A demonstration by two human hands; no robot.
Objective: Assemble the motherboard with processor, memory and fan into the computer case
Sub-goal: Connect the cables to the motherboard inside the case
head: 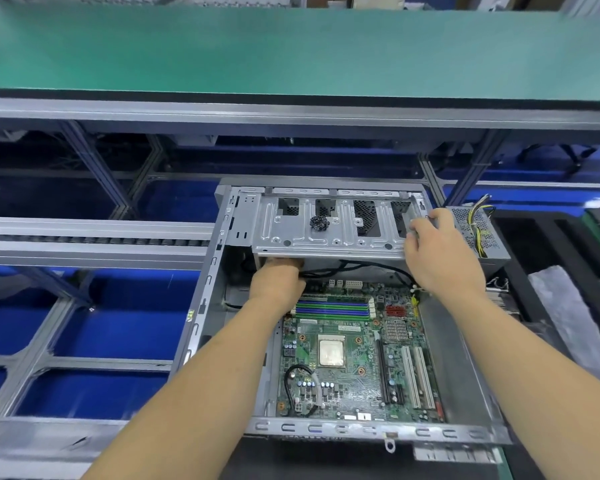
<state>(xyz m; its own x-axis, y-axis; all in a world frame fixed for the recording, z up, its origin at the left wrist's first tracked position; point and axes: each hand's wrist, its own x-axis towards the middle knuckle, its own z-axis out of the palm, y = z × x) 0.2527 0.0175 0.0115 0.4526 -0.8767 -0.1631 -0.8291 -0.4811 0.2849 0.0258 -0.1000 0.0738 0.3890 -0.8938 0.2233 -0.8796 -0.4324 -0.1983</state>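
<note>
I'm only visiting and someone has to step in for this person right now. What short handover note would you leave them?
Left hand: reaching under the front edge of the metal drive cage; its fingers are hidden.
Right hand: gripping the cage's right end.
Motherboard lies in the computer case, processor in its socket, memory sticks in their slots.
Left: no fan shows on the processor. Power supply sits outside, right of the case.

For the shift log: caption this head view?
Both hands, left and right, at the drive cage above the motherboard seated in the case.
</note>
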